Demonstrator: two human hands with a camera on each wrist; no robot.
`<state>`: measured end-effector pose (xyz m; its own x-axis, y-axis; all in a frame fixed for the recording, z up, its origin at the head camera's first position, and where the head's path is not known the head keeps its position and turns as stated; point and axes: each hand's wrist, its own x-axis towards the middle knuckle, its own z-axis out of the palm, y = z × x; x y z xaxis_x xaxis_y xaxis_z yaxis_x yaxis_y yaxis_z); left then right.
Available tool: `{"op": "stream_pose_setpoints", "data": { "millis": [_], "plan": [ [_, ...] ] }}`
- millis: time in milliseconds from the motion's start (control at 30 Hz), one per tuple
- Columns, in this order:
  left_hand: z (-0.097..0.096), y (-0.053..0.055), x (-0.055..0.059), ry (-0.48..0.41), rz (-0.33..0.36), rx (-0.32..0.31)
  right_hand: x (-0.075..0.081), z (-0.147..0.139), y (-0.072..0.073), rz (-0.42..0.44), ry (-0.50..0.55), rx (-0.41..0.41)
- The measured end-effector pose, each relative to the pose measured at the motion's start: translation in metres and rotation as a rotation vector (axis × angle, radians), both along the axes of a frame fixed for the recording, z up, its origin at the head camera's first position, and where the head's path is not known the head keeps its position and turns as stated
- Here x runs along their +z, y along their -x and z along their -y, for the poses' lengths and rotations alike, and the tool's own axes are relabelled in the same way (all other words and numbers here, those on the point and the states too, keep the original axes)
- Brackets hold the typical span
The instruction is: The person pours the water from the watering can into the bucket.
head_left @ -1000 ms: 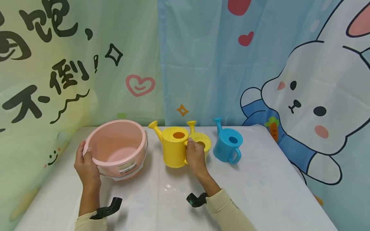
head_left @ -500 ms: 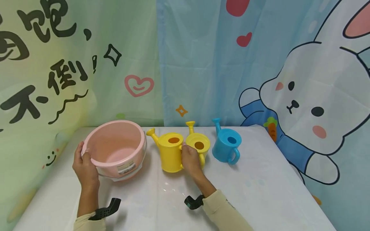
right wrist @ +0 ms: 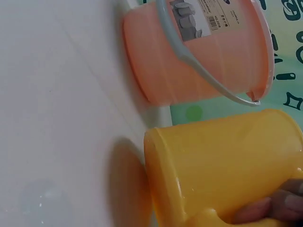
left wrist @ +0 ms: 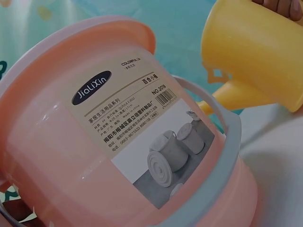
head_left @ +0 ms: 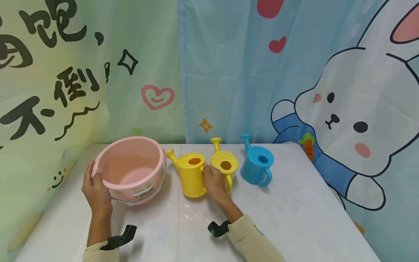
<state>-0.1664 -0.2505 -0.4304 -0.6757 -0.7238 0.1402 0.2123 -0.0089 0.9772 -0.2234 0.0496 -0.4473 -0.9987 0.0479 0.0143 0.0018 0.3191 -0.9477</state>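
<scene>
In the head view my left hand (head_left: 97,193) grips the near-left rim of a pink bucket (head_left: 139,182) with a white handle; its thumb shows at the rim. My right hand (head_left: 215,183) holds a yellow watering can (head_left: 191,180) by its handle, and the spout points left toward the bucket. In the right wrist view this watering can (right wrist: 222,165) is close over the table with its shadow beside its base. A second yellow watering can (head_left: 224,157) stands just behind the right hand, partly hidden by it.
A blue watering can (head_left: 256,169) stands farther right on the white table (head_left: 294,218). Behind the table hangs a printed curtain (head_left: 226,72) with a rabbit and hearts. A paper label (left wrist: 137,118) is on the bucket's side.
My right hand has drawn the held yellow watering can nearer and slightly left, uncovering more of the second yellow one. The left hand and bucket stay put.
</scene>
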Motion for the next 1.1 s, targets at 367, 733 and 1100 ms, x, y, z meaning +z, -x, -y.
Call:
{"op": "stream_pose_setpoints", "data": {
  "millis": [367, 733, 1100],
  "plan": [
    [0.000, 0.000, -0.001, 0.026, 0.031, -0.003, 0.002, -0.012, 0.001, 0.097, 0.041, 0.397],
    [-0.001, -0.001, 0.001, 0.010, 0.025, 0.009, 0.000, -0.030, -0.001, 0.128, 0.013, 0.644],
    [-0.001, -0.001, 0.001, -0.008, 0.014, -0.003, -0.010, -0.045, 0.001, 0.075, -0.071, 0.643]
  ]
}}
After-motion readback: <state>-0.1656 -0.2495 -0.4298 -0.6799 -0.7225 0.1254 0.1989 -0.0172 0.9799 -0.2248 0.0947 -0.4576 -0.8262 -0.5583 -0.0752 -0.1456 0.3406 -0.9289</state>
